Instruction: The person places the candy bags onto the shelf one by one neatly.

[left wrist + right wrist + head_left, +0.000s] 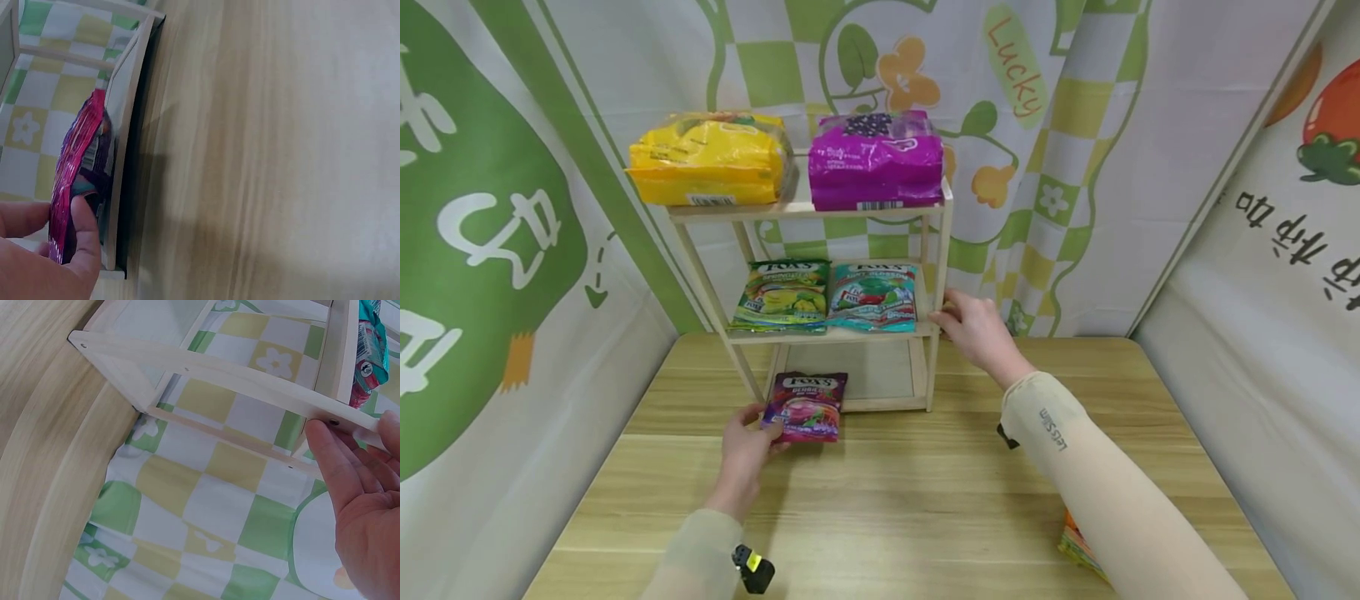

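My left hand [748,450] pinches a purple FOX'S Berries candy bag [808,407] by its left edge, thumb on one face. In the head view the bag overlaps the front left of the bottom shelf of a small wooden rack [883,405]; the left wrist view has the bag [78,165] tilted beside the shelf edge. With its right hand [981,333], the person grips the rack's right front post at middle-shelf height. In the right wrist view, thumb and fingers lie on either side of that post [250,381].
A green candy bag [786,296] and a teal one [874,297] lean on the middle shelf. Yellow [707,162] and purple [877,162] packs top the rack. An orange-green packet [1078,546] lies partly under the right forearm. Printed curtains surround the wooden table [925,500].
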The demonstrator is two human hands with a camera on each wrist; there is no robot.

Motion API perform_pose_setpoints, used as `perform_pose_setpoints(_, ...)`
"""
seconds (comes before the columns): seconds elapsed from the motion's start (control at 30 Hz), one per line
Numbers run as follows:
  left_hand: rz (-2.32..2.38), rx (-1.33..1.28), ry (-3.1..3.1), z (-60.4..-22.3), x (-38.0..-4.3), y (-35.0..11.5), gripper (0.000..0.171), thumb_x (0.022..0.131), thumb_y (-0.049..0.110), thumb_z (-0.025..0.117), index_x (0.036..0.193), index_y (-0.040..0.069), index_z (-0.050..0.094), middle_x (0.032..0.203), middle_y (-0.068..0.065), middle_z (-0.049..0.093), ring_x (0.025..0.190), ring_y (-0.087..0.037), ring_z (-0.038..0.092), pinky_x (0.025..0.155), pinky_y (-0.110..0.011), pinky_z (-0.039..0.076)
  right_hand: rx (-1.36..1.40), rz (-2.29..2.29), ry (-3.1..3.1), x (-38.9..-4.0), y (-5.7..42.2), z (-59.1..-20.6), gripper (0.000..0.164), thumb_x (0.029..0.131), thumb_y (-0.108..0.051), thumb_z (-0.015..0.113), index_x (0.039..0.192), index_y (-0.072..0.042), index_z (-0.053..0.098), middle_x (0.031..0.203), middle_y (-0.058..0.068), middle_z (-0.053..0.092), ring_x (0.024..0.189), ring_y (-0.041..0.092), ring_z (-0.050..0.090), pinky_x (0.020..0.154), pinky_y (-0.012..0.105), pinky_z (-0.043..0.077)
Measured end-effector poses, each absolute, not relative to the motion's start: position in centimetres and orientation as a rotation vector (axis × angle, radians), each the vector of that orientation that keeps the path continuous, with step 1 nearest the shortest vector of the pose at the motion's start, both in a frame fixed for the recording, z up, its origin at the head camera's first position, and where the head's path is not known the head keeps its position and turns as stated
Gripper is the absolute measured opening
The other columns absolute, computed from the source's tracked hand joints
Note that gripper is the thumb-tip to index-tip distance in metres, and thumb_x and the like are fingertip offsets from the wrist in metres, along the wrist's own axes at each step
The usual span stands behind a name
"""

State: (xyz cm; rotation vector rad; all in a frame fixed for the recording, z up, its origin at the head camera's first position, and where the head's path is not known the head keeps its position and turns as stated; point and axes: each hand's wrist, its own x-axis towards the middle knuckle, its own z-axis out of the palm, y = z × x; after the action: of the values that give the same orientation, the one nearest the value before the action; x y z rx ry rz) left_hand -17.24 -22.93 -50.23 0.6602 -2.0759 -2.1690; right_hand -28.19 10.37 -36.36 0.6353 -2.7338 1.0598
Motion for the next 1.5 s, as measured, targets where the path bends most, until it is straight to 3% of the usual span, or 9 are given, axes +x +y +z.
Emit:
perform_pose_setpoints(0.13, -1.994, 0.576, -2.214, -50.3, -17.0, -22.7, 0.059, 0.090, -0.009, 0.065, 0.144, -0.006, 0.044, 0.154, -0.028, 0.032, 0.110, -0.029, 0.059, 0.095, -0.036, 0.055, 0.638, 1.060, -2.730, -28.3, 10.4, -36.4, 0.017, 0.105, -0.024, 0.060, 0.101, -0.008, 0.063, 0.087, 0.010, 0.075, 0.071, 0.022, 0.067, 0.061, 0.035, 0.054)
perform_pose_setpoints(0.23, -1.840, 0.510, -2.337, -50.5, -16.9, -22.4, 0.057, 0.085, -0.009, 0.070, 0.139, -0.003, 0.052, 0.155, -0.030, 0.028, 0.132, -0.043, 0.042, 0.112, -0.048, 0.042, 0.637, 1.059, -2.727, -28.2, 10.4, -36.4, 0.017, 0.105, -0.024, 0.060, 0.100, -0.008, 0.063, 0.086, 0.009, 0.075, 0.070, 0.020, 0.066, 0.060, 0.034, 0.054)
perform_pose_setpoints(0.33, -1.686, 0.433, -2.415, -50.8, -16.9, -22.1, 0.054, 0.080, -0.012, 0.072, 0.131, -0.005, 0.057, 0.151, -0.033, 0.025, 0.138, -0.053, 0.033, 0.118, -0.058, 0.032, 0.637, 1.062, -2.727, -28.2, 10.4, -36.4, 0.017, 0.105, -0.024, 0.060, 0.100, -0.008, 0.062, 0.086, 0.009, 0.075, 0.068, 0.019, 0.065, 0.059, 0.034, 0.053)
perform_pose_setpoints(0.47, -1.456, 0.334, -2.498, -51.4, -17.0, -21.7, 0.051, 0.076, -0.012, 0.077, 0.124, -0.006, 0.062, 0.148, -0.034, 0.028, 0.137, -0.054, 0.033, 0.118, -0.059, 0.032, 0.631, 1.071, -2.736, -28.1, 10.4, -36.3, 0.017, 0.105, -0.024, 0.060, 0.101, -0.007, 0.062, 0.088, 0.010, 0.075, 0.067, 0.018, 0.064, 0.058, 0.033, 0.052)
perform_pose_setpoints(0.7, -1.111, 0.173, -2.599, -52.4, -17.0, -21.8, 0.053, 0.078, -0.003, 0.083, 0.129, -0.001, 0.067, 0.142, -0.031, 0.047, 0.126, -0.053, 0.046, 0.105, -0.059, 0.046, 0.625, 1.081, -2.740, -28.0, 10.3, -36.2, 0.018, 0.105, -0.024, 0.060, 0.101, -0.007, 0.062, 0.085, 0.010, 0.074, 0.064, 0.018, 0.060, 0.057, 0.033, 0.051)
perform_pose_setpoints(0.9, -0.765, 0.044, -2.553, -52.7, -16.6, -21.6, 0.039, 0.078, 0.008, 0.087, 0.116, 0.002, 0.075, 0.124, -0.026, 0.066, 0.110, -0.050, 0.058, 0.098, -0.060, 0.043, 0.618, 1.082, -2.742, -28.0, 10.3, -36.2, 0.018, 0.105, -0.024, 0.059, 0.099, -0.007, 0.061, 0.084, 0.008, 0.074, 0.064, 0.017, 0.061, 0.057, 0.032, 0.050)
perform_pose_setpoints(1.23, -0.478, -0.047, -2.473, -52.9, -16.7, -21.5, 0.030, 0.077, 0.011, 0.089, 0.104, 0.004, 0.080, 0.105, -0.019, 0.072, 0.103, -0.047, 0.058, 0.093, -0.059, 0.045, 0.607, 1.078, -2.745, -27.9, 10.3, -36.2, 0.018, 0.105, -0.024, 0.060, 0.099, -0.007, 0.061, 0.078, 0.006, 0.071, 0.061, 0.017, 0.058, 0.055, 0.032, 0.049)
perform_pose_setpoints(1.5, -0.155, -0.282, -2.438, -53.5, -17.5, -22.0, 0.030, 0.075, -0.003, 0.086, 0.103, 0.001, 0.078, 0.101, -0.020, 0.072, 0.094, -0.045, 0.065, 0.083, -0.057, 0.056, 0.628, 1.080, -2.732, -27.9, 10.3, -36.3, 0.018, 0.106, -0.023, 0.059, 0.100, -0.006, 0.062, 0.073, 0.006, 0.066, 0.056, 0.017, 0.051, 0.052, 0.032, 0.045)
